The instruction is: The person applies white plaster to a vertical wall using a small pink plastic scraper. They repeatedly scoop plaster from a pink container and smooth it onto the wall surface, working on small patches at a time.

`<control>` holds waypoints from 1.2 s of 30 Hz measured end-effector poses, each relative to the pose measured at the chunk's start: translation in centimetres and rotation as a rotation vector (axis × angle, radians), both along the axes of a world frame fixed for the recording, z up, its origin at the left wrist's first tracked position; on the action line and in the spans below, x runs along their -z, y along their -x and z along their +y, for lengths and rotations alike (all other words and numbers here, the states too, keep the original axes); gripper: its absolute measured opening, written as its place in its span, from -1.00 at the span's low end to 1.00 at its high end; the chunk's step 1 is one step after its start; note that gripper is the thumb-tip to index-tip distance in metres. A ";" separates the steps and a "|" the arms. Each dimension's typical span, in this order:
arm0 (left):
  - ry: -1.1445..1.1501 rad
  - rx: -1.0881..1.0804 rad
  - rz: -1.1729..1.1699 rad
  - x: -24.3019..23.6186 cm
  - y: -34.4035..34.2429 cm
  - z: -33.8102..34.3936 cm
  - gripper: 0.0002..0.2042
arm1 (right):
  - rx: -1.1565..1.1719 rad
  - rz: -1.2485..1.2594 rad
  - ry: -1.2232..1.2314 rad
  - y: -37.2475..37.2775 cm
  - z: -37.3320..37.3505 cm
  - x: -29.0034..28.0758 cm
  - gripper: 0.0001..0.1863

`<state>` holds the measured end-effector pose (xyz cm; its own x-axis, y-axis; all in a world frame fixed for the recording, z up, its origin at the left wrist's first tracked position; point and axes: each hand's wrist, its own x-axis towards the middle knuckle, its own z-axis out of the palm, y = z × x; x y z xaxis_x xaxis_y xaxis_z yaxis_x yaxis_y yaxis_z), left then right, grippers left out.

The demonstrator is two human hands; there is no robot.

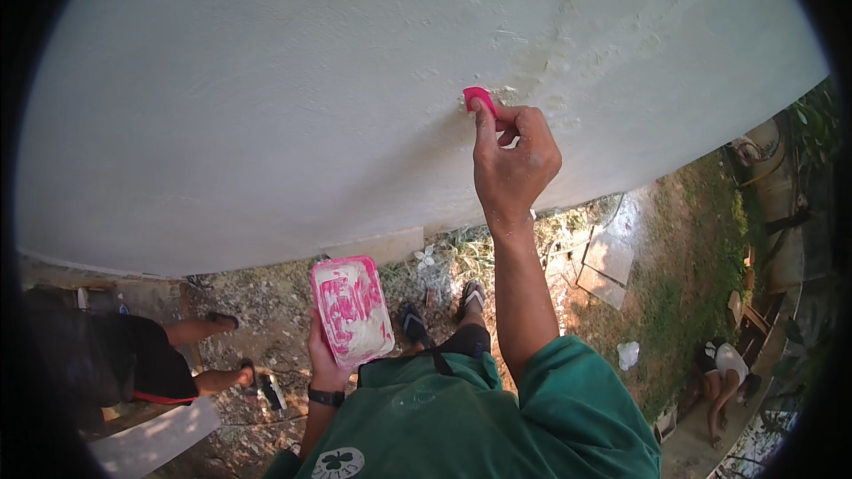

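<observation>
My right hand (515,160) is raised at the large pale wall (266,98), pinching a small pink plastic scraper (476,98) against or very close to it. Rough flecks and streaks of white paste show on the wall around the scraper and up to the right. Low in front of my body, my left hand (324,350) grips a rectangular pink container (351,309), smeared inside with white paste.
Below me are my sandalled feet (470,297) on littered ground (248,302). A person in dark shorts (155,359) is at the lower left beside a pale board (160,439). Another person (728,377) bends at the lower right, near grass (666,302) and plants.
</observation>
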<state>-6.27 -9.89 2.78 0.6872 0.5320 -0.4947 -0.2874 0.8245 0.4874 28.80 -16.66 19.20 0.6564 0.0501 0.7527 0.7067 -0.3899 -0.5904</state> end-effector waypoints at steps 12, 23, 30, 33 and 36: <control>0.039 0.009 -0.077 0.2 -0.1 0.0 -0.43 | -0.165 0.070 -0.007 1.6 -0.5 -0.2 -0.84; 0.041 -0.019 -0.012 0.2 -0.2 -0.1 -0.38 | 0.039 0.069 0.015 0.0 0.0 -0.1 -0.74; 0.015 0.006 -0.054 0.4 -0.1 -0.3 -0.40 | 0.058 0.064 -0.021 -0.5 0.1 0.6 -0.75; -0.011 -0.002 -0.034 0.4 -0.2 -0.3 -0.40 | 0.051 -0.011 -0.070 -0.7 0.3 0.9 -0.76; -0.010 0.000 -0.034 0.5 -0.2 -0.4 -0.41 | 0.066 -0.048 -0.056 -0.9 0.3 1.0 -0.76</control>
<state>-6.03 -10.30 2.33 0.7032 0.5370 -0.4660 -0.3040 0.8196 0.4856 29.70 -16.38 18.17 0.6201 -0.0348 0.7838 0.7086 -0.4040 -0.5785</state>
